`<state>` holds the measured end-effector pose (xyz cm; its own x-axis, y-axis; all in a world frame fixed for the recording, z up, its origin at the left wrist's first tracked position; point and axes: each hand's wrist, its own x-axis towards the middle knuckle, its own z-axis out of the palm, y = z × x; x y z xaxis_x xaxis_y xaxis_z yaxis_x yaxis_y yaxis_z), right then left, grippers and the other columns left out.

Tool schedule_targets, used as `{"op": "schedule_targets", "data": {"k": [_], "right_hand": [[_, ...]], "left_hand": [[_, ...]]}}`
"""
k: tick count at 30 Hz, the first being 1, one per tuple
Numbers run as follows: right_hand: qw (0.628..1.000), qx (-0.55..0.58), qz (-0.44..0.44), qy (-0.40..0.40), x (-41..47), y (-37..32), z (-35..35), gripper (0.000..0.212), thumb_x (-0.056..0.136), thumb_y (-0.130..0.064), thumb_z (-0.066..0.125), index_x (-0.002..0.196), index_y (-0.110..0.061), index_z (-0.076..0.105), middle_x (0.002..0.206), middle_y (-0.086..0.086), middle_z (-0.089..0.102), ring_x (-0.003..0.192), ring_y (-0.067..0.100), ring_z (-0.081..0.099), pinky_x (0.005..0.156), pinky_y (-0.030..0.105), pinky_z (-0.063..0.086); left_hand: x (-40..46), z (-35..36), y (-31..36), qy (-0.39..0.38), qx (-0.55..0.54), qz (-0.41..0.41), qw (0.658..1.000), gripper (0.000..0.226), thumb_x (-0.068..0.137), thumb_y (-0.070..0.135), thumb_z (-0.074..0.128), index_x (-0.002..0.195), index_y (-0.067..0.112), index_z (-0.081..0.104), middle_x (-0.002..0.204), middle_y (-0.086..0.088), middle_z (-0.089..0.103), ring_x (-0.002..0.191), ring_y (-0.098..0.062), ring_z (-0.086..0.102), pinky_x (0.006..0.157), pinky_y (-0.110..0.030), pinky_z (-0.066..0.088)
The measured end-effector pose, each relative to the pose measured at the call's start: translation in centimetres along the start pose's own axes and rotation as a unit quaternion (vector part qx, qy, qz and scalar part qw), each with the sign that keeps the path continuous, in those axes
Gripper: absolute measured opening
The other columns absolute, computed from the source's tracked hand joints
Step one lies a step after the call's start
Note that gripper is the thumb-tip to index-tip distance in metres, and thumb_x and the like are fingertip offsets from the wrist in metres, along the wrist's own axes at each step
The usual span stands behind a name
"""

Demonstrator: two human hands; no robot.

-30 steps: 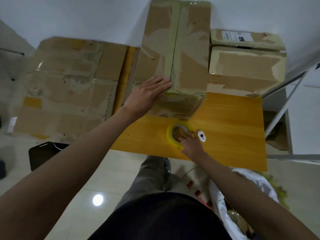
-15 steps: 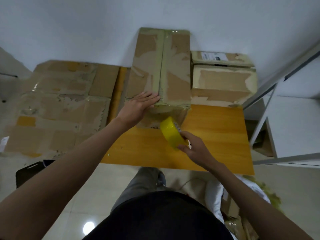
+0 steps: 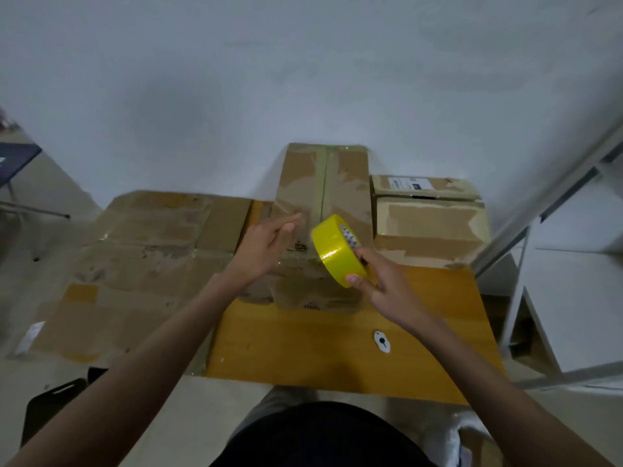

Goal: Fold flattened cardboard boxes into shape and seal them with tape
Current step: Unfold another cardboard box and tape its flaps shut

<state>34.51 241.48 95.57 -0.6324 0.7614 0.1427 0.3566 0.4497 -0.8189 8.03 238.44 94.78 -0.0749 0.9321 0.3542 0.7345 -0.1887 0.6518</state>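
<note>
A tall folded cardboard box (image 3: 347, 183) stands on the yellow wooden table (image 3: 303, 348), its top flaps meeting along a taped centre seam. My right hand (image 3: 381, 284) grips a yellow tape roll (image 3: 337, 249), held up on edge in front of the box's near top edge. My left hand (image 3: 266, 244) hovers at the box's left side with fingers extended toward the roll, holding nothing that I can make out.
A second assembled box (image 3: 428, 224) sits right of the tall one against the wall. Flattened cardboard sheets (image 3: 135, 264) lie left of the table. A small white tag (image 3: 382, 341) rests on the tabletop. A white metal rack (image 3: 556, 264) stands at the right.
My right hand lifted the tape roll off the table and raised it to the box's near top edge. My left hand came off the box top and moved toward the roll.
</note>
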Motion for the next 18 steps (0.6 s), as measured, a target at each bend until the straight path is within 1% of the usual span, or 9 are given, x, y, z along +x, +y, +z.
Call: {"op": "schedule_targets", "data": {"k": [1, 4, 5, 6, 8, 10, 12, 14, 18], "right_hand": [[1.0, -0.01, -0.009, 0.001, 0.4, -0.2, 0.0, 0.028, 0.091, -0.026, 0.06, 0.114, -0.009, 0.059, 0.098, 0.006, 0.059, 0.086, 0.017, 0.054, 0.069, 0.025, 0.04], [0.999, -0.026, -0.04, -0.007, 1.5, -0.7, 0.4, 0.018, 0.09, -0.024, 0.06, 0.106, -0.018, 0.055, 0.093, -0.002, 0.054, 0.082, 0.015, 0.049, 0.068, 0.025, 0.037], [0.998, -0.034, -0.05, -0.009, 1.7, -0.8, 0.6, 0.017, 0.09, -0.022, 0.061, 0.105, -0.019, 0.054, 0.092, -0.004, 0.053, 0.082, 0.013, 0.047, 0.067, 0.025, 0.036], [0.997, -0.044, -0.056, -0.009, 1.8, -0.7, 0.8, 0.017, 0.091, -0.02, 0.062, 0.106, -0.019, 0.054, 0.093, -0.003, 0.053, 0.083, 0.013, 0.047, 0.067, 0.026, 0.036], [0.996, -0.062, -0.06, -0.009, 2.0, -0.6, 1.2, 0.02, 0.091, -0.018, 0.064, 0.108, -0.013, 0.056, 0.096, 0.0, 0.054, 0.085, 0.016, 0.048, 0.068, 0.032, 0.037], [0.996, -0.065, -0.06, -0.015, 2.0, -0.6, 1.5, 0.02, 0.091, -0.017, 0.065, 0.108, -0.012, 0.057, 0.096, 0.001, 0.055, 0.084, 0.017, 0.049, 0.067, 0.034, 0.037], [0.995, -0.072, -0.065, -0.02, 1.9, -0.7, 1.7, 0.019, 0.091, -0.016, 0.066, 0.108, -0.014, 0.056, 0.097, -0.001, 0.054, 0.084, 0.016, 0.048, 0.067, 0.033, 0.035], [0.994, -0.082, -0.068, -0.026, 1.7, -0.9, 1.9, 0.02, 0.092, -0.018, 0.066, 0.11, -0.015, 0.056, 0.1, -0.003, 0.055, 0.087, 0.015, 0.049, 0.068, 0.033, 0.035], [0.99, -0.115, -0.075, -0.035, 1.4, -1.3, 2.1, 0.024, 0.094, -0.023, 0.065, 0.115, -0.014, 0.056, 0.109, -0.003, 0.055, 0.097, 0.017, 0.049, 0.076, 0.032, 0.034]], "left_hand": [[-0.1, -0.5, 0.8, 0.007, -0.014, -0.004, 1.0, 0.036, 0.106, 0.031, 0.044, 0.13, 0.015, 0.067, 0.119, 0.009, 0.068, 0.1, 0.003, 0.062, 0.084, -0.002, 0.042], [-0.1, -1.2, 2.5, -0.006, -0.043, -0.039, 0.998, 0.038, 0.105, 0.038, 0.047, 0.11, 0.015, 0.076, 0.103, 0.0, 0.076, 0.094, -0.014, 0.068, 0.08, -0.031, 0.051], [-0.1, -1.4, 2.8, 0.001, -0.053, -0.058, 0.997, 0.034, 0.103, 0.038, 0.052, 0.105, 0.016, 0.078, 0.097, -0.001, 0.076, 0.091, -0.017, 0.069, 0.077, -0.033, 0.051], [-0.1, -1.5, 3.0, 0.013, -0.067, -0.078, 0.995, 0.028, 0.1, 0.036, 0.058, 0.102, 0.018, 0.079, 0.092, 0.003, 0.077, 0.089, -0.013, 0.07, 0.073, -0.03, 0.052], [-0.3, -1.8, 3.0, 0.031, -0.096, -0.117, 0.988, 0.015, 0.093, 0.03, 0.07, 0.098, 0.021, 0.08, 0.086, 0.013, 0.076, 0.084, -0.002, 0.07, 0.067, -0.017, 0.052], [-0.5, -2.0, 2.9, 0.029, -0.119, -0.151, 0.981, 0.011, 0.086, 0.027, 0.077, 0.094, 0.02, 0.081, 0.08, 0.018, 0.075, 0.08, 0.002, 0.07, 0.067, -0.01, 0.05], [-0.6, -2.2, 2.8, 0.024, -0.131, -0.173, 0.976, 0.011, 0.081, 0.026, 0.082, 0.09, 0.019, 0.082, 0.079, 0.014, 0.076, 0.078, 0.0, 0.071, 0.07, -0.012, 0.054], [-0.7, -2.5, 2.8, 0.018, -0.152, -0.201, 0.968, 0.013, 0.079, 0.023, 0.084, 0.089, 0.016, 0.082, 0.081, 0.007, 0.077, 0.08, -0.008, 0.073, 0.075, -0.021, 0.058], [-0.7, -2.8, 2.7, 0.002, -0.227, -0.286, 0.931, 0.012, 0.077, 0.014, 0.085, 0.088, 0.011, 0.081, 0.082, -0.007, 0.077, 0.081, -0.022, 0.075, 0.082, -0.033, 0.061]]}}
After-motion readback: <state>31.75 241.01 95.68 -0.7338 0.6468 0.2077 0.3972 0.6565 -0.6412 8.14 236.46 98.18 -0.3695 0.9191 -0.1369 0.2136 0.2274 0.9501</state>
